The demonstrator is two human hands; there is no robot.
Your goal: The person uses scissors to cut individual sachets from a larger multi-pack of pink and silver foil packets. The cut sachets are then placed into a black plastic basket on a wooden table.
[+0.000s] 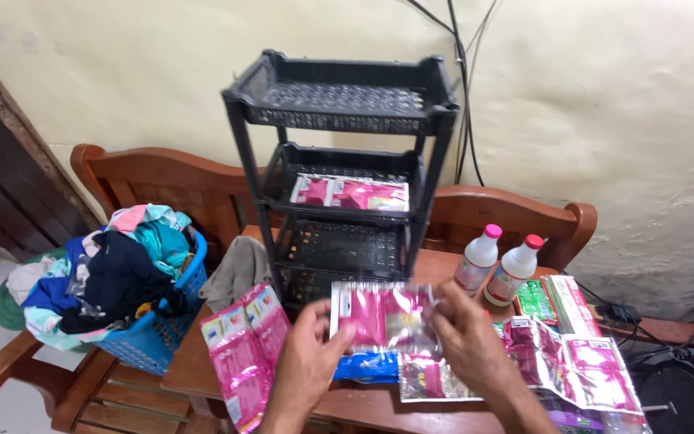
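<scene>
Both hands are up close here: left hand [308, 354] and right hand [461, 337] pinch the 2 short ends of a pink sachet strip [381, 317], stretched flat between them, long axis running left-right. Farther back sits the black 3-tier rack [339, 173], with more pink sachets [352, 193] on its middle shelf, straight ahead.
</scene>
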